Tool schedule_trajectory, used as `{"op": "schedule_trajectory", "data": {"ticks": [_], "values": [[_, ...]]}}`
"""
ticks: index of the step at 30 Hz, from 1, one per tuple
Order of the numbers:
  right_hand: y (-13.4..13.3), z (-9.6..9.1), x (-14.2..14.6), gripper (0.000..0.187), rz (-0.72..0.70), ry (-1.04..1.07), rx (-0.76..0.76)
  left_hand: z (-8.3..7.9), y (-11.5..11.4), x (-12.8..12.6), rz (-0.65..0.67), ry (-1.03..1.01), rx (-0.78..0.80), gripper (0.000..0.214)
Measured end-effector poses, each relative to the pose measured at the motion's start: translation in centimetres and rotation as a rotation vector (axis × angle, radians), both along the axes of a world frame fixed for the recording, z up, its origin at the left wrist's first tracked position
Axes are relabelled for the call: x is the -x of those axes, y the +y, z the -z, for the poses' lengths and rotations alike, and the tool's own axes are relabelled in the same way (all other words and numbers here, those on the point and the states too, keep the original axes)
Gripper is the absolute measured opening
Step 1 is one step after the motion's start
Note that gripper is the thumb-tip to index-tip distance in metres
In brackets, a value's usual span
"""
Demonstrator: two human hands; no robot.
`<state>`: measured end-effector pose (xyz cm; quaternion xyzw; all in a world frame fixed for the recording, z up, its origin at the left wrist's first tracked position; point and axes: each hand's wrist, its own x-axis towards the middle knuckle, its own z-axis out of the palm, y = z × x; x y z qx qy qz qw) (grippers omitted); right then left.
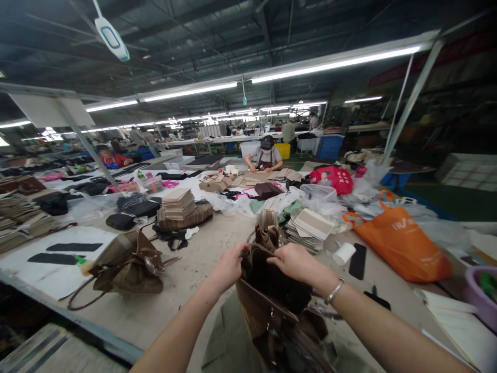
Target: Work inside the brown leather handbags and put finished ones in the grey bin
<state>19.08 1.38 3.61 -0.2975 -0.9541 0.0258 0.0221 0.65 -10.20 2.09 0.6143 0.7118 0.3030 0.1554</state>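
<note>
A brown handbag [254, 300] stands open at the near edge of the table, its dark inside facing up. My left hand [231, 265] pinches the bag's far left rim. On the far right part of the rim, my right hand [293, 261] is closed with its fingers curled over the edge; a silver bangle is on that wrist. Part of the rim is hidden behind my fingers. Just beyond my hands sits another brown bag piece [267, 230]. A second brown handbag [130, 267] rests to the left, its strap looping onto the table.
Stacked beige panels [310, 228] lie beyond my right hand, near a white roll [344, 253] and an orange tote [404, 241]. Further left is another panel stack [178, 203]. A co-worker [266, 155] sits across the table. A metal post [87, 145] rises at left.
</note>
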Motion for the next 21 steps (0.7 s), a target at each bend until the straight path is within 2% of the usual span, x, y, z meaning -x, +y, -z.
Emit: {"op": "schedule_trajectory", "data": {"ticks": [6, 11, 15, 18, 21], "values": [[1.3, -0.6, 1.7, 0.042, -0.133, 0.177, 0.105, -0.7, 0.3, 0.4, 0.029, 0.04, 0.056, 0.021], [1.6, -0.4, 3.5, 0.033, -0.187, 0.11, 0.046, -0.2, 0.6, 0.5, -0.018, 0.144, 0.063, 0.007], [0.9, -0.3, 3.5, 0.033, -0.124, 0.06, -0.052, 0.4, 1.1, 0.9, -0.025, 0.255, 0.029, 0.01], [0.2, -0.3, 3.0, 0.031, -0.054, 0.061, -0.07, 0.0, 2.2, 1.8, 0.079, 0.324, -0.035, 0.014], [-0.6, -0.2, 2.9, 0.032, 0.035, 0.06, -0.046, -1.2, 3.5, 2.9, 0.22, 0.359, -0.006, 0.017]]}}
